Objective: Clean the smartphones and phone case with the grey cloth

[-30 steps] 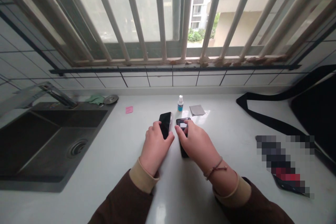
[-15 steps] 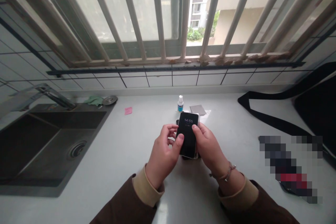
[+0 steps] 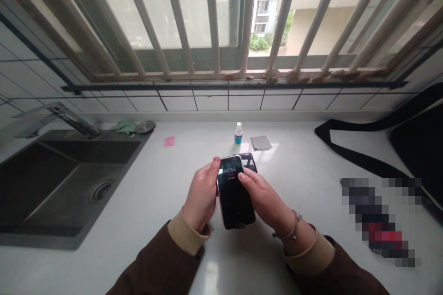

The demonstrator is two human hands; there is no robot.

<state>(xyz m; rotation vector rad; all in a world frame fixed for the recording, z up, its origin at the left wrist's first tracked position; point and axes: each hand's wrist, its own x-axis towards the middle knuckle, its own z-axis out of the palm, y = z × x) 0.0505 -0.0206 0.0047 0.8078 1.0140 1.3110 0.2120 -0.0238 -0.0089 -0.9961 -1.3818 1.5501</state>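
Note:
Between my two hands is a black smartphone (image 3: 237,200), its lit screen reading 14:55. My left hand (image 3: 201,191) grips its left edge, thumb at the upper left corner. On the other side my right hand (image 3: 266,193) holds the right edge, with the thumb resting on the screen; its other fingers are hidden. Behind the held phone, a second dark phone (image 3: 249,161) lies on the counter, partly covered. Beyond them stand a small white bottle (image 3: 238,134) with a blue label and a folded grey cloth (image 3: 261,143).
A pink sticky note (image 3: 169,141) lies on the white counter (image 3: 180,170). To the left are a dark sink (image 3: 69,184), a faucet (image 3: 74,120), a green cloth (image 3: 124,126) and a metal drain cover (image 3: 145,126). A black bag strap (image 3: 353,161) and a blurred-out object (image 3: 379,221) lie right.
The phone has come nearer and slightly left, tilting, which uncovers more of the second phone. My left thumb has moved from the lower screen to the upper left corner.

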